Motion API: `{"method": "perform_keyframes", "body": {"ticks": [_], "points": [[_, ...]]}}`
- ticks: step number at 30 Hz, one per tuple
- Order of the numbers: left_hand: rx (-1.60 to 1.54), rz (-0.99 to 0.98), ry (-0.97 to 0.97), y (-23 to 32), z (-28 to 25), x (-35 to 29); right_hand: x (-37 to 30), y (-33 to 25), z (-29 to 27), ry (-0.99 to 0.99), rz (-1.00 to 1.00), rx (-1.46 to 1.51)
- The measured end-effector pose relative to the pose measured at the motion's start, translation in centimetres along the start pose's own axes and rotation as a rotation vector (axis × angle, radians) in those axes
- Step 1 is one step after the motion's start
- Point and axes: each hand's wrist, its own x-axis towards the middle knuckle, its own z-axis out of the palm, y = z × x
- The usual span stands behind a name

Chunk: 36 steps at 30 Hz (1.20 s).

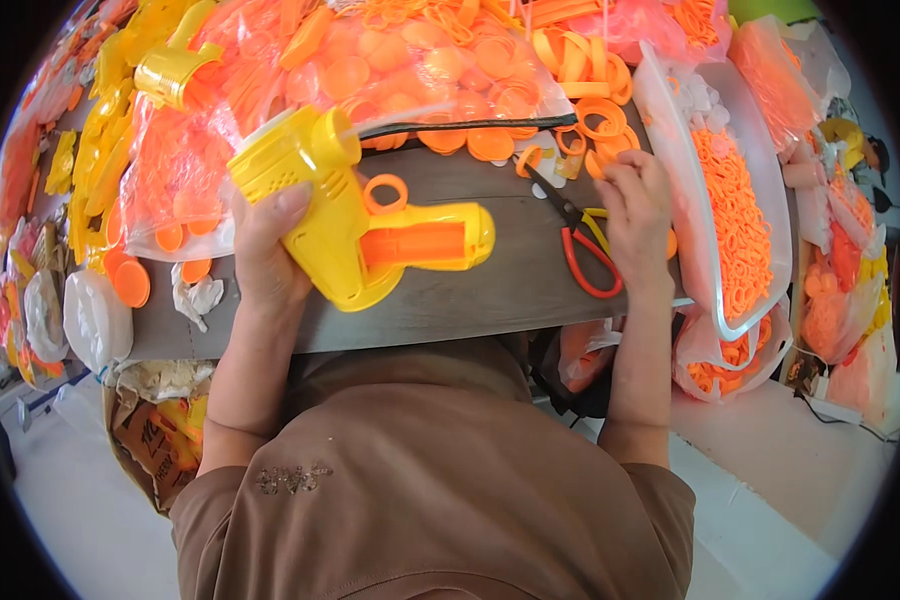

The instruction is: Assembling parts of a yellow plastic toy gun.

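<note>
Yellow plastic fills our left hand: its fingers grasp a chunky yellow housing with an orange inset, held above the grey surface. Our right hand's fingers bend loosely; we cannot tell if they hold anything. Flat orange plastic rings lie just beyond them, red-and-yellow-handled black pliers just left.

Grasping with the left hand, left of centre in the frame, thumb extended toward upper right. Angling the left forearm up from lower left, slightly rightward. Curling the right hand right of centre, fingertips toward upper left, possibly pinching; unclear. Holding the right forearm nearly vertical.
</note>
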Motion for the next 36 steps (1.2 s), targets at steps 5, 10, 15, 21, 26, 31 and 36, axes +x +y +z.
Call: {"method": "perform_keyframes", "body": {"ticks": [5, 10, 15, 21, 26, 31, 36], "points": [[-0.077, 0.010, 0.051, 0.1, 0.4, 0.6, 0.5, -5.4, -3.1, -0.281, -0.133, 0.404], [-0.048, -0.020, -0.016, -0.1, 0.7, -0.1, 1.5, -8.5, -2.7, -0.551, 0.095, 0.877], [-0.062, -0.072, -0.007, 0.0, -0.1, 0.0, -0.3, -9.5, -0.1, -0.482, 0.312, 1.241], [-0.030, -0.106, -0.068, 0.2, -0.4, 0.1, -1.4, -10.8, -0.7, -0.515, 0.396, 1.238], [-0.015, -0.132, -0.146, 0.5, -0.2, 0.3, -0.8, -10.3, -2.2, -0.573, 0.139, 0.883], [-0.026, -0.168, -0.137, 0.0, -0.6, 0.6, -0.8, -9.9, -1.4, -0.595, 0.244, 1.076], [-0.121, -0.277, -0.137, -0.2, -0.5, 0.0, -1.0, -9.2, -1.0, -0.544, 0.008, 1.003]]}}
